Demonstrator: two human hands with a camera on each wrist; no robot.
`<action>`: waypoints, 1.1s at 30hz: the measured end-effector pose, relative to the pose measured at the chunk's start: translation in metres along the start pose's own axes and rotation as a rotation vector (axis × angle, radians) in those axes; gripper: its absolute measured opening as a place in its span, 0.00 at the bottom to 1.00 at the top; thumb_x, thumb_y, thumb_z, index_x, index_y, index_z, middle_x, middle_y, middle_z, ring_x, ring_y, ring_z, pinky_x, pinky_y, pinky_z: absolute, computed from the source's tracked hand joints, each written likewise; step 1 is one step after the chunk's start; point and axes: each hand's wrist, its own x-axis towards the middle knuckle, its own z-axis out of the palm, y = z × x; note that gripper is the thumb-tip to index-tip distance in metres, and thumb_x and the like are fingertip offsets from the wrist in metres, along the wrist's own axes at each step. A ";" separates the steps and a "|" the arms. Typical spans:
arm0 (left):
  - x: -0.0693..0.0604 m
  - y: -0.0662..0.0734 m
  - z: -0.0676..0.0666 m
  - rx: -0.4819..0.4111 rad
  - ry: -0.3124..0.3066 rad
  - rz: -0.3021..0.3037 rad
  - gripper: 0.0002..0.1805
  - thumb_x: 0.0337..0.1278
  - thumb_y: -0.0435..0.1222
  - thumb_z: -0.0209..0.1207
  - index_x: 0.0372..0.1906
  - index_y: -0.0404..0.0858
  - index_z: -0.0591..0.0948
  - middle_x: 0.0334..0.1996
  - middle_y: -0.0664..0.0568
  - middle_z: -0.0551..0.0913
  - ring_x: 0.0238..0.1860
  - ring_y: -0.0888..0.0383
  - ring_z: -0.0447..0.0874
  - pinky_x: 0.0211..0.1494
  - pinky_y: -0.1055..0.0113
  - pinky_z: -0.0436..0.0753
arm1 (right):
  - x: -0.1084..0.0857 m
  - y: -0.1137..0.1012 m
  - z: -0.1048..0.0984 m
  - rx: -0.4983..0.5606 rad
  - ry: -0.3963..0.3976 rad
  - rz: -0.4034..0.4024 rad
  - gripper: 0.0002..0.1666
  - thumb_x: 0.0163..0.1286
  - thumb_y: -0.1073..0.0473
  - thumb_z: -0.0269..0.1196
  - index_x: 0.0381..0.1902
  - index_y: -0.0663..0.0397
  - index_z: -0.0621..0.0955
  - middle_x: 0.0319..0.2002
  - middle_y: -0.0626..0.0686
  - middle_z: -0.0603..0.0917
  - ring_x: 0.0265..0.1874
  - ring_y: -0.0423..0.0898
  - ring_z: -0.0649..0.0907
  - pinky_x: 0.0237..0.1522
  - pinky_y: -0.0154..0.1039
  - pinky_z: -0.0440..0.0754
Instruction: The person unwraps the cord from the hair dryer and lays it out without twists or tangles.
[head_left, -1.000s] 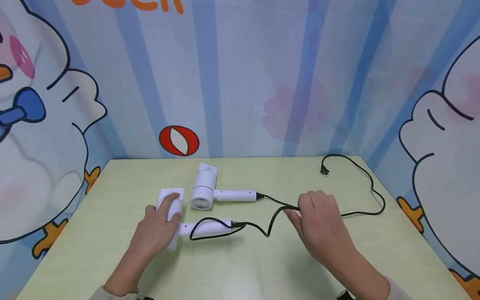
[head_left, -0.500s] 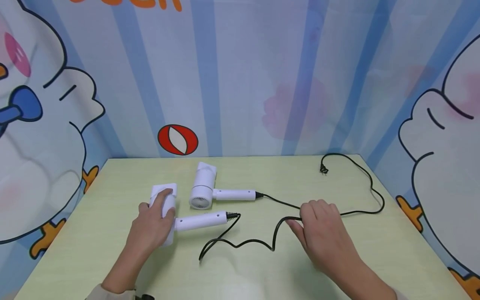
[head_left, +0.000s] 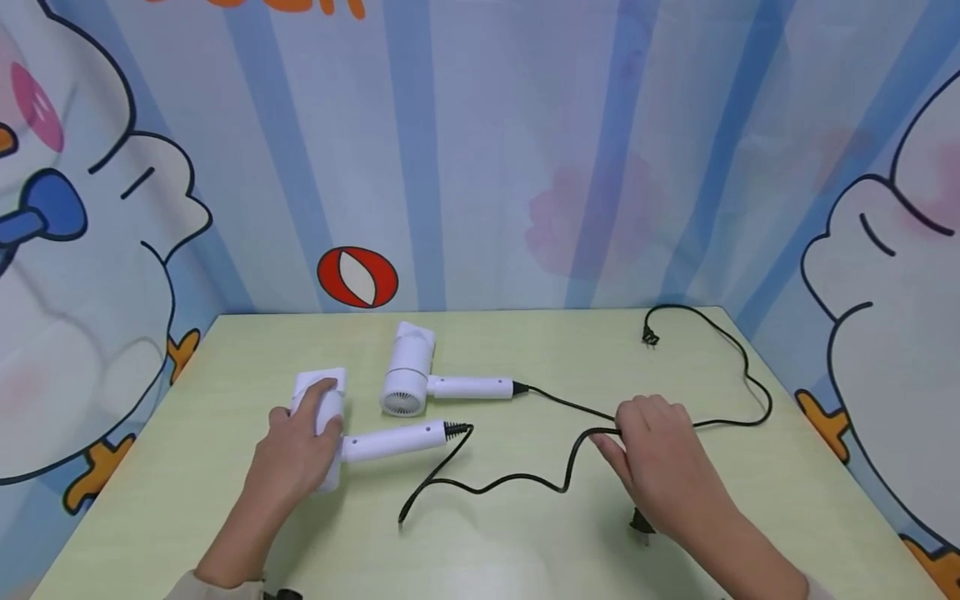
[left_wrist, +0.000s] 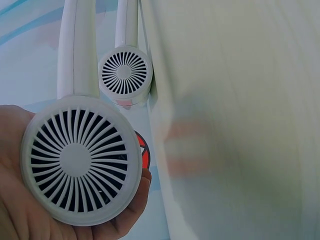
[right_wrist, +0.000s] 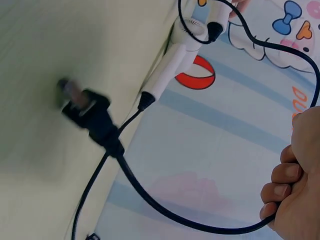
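Observation:
A white hair dryer (head_left: 393, 442) is gripped round its barrel by my left hand (head_left: 292, 454), handle pointing right. Its round intake grille (left_wrist: 75, 160) faces the left wrist camera. From the handle end a black cord (head_left: 517, 477) sags in a bend and runs to my right hand (head_left: 663, 458), whose fingers curl round it. The cord's plug (right_wrist: 95, 112) hangs free below that hand. Just behind, a second white hair dryer (head_left: 408, 367) lies on the table, untouched, its handle also to the right.
The second dryer's thin cord (head_left: 723, 423) passes behind my right hand and curves up to its plug (head_left: 650, 337) near the back right corner. A patterned curtain (head_left: 480, 167) encloses the pale table (head_left: 480, 550) at the back and sides.
The held hair dryer has shifted left. Its cord has slipped off the handle and now sags toward the front. My right hand has moved slightly right and down, and the plug shows beneath it.

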 end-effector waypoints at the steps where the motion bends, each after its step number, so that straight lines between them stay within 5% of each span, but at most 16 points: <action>1: 0.000 0.000 0.000 0.001 -0.002 0.000 0.34 0.75 0.51 0.45 0.81 0.53 0.53 0.57 0.25 0.63 0.37 0.36 0.77 0.28 0.55 0.76 | -0.002 0.004 0.001 -0.003 -0.018 0.012 0.30 0.82 0.35 0.39 0.26 0.50 0.64 0.23 0.45 0.58 0.23 0.43 0.57 0.31 0.39 0.54; 7: 0.001 -0.003 -0.002 0.001 -0.013 -0.015 0.35 0.75 0.51 0.45 0.81 0.52 0.52 0.57 0.24 0.63 0.38 0.35 0.77 0.29 0.55 0.77 | -0.012 0.027 0.005 -0.007 -0.144 0.108 0.22 0.75 0.49 0.62 0.26 0.49 0.64 0.22 0.45 0.60 0.22 0.43 0.58 0.31 0.41 0.56; 21: 0.002 -0.031 -0.012 0.005 -0.009 -0.035 0.35 0.76 0.51 0.43 0.81 0.51 0.50 0.56 0.23 0.63 0.38 0.35 0.76 0.30 0.54 0.75 | -0.054 0.090 0.005 0.226 -0.465 0.413 0.22 0.85 0.47 0.42 0.33 0.52 0.71 0.24 0.48 0.67 0.22 0.42 0.67 0.26 0.36 0.64; 33: 0.008 -0.063 -0.022 0.074 -0.003 -0.059 0.35 0.75 0.50 0.41 0.81 0.47 0.50 0.52 0.22 0.63 0.34 0.37 0.74 0.28 0.54 0.73 | -0.085 0.140 0.005 0.211 -0.669 0.500 0.08 0.77 0.66 0.52 0.38 0.58 0.78 0.29 0.49 0.74 0.29 0.45 0.71 0.31 0.42 0.70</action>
